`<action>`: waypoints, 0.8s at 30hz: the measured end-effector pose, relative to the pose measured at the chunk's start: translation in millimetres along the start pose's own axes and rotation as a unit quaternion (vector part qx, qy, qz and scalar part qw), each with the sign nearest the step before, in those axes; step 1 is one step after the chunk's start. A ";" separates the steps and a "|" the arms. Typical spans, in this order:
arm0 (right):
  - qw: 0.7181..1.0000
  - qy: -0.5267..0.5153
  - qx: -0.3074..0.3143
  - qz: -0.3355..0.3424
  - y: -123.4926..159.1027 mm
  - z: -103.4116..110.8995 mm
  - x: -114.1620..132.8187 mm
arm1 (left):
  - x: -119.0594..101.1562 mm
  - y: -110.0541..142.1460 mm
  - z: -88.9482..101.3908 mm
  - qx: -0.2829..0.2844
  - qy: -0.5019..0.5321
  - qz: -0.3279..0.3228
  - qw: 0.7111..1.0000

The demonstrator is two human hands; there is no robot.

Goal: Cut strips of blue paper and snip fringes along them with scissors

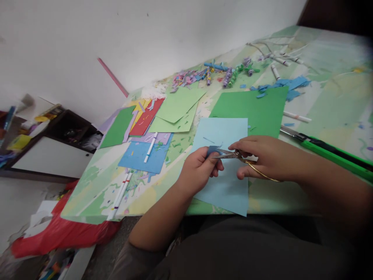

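Note:
My left hand pinches a small piece of blue paper between thumb and fingers. In my right hand is a pair of scissors with gold-coloured handles, its blades parted and pointing left at the blue piece. Both hands are above a light blue sheet that lies near the table's front edge. A few thin blue slivers rest on that sheet. Under its upper right part lies a larger green sheet.
A green-handled cutter lies to the right. Further left are light green sheets, a blue sheet and white markers. Paper scraps and rolled paper sticks line the back, against the wall. A red plastic bag hangs below left.

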State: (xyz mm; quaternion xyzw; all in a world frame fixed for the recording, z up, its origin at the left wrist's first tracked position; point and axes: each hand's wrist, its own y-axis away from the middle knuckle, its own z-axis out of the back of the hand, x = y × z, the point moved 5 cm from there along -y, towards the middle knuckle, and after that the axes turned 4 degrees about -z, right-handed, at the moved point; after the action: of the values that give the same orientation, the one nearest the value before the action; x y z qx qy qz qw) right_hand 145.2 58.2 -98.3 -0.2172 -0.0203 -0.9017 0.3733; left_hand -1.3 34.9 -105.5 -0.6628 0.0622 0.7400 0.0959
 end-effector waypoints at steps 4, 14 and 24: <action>0.999 -0.017 0.025 -0.012 0.2 -3.1 1.0 | -3.7 2.2 -0.4 -0.001 -0.104 -0.025 0.994; 1.000 -0.008 0.021 -0.015 0.9 -4.8 1.6 | -3.9 3.0 -3.8 0.008 -0.136 -0.042 0.990; 1.000 -0.014 0.022 -0.001 0.5 -4.6 5.8 | -1.3 6.8 -3.2 -0.002 -0.142 -0.057 0.988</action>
State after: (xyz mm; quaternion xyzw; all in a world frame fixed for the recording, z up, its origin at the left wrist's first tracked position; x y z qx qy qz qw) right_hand 140.1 53.1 -100.1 -0.2214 -0.0454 -0.8983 0.3767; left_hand 0.4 27.5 -104.8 -0.5535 0.0089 0.8202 0.1444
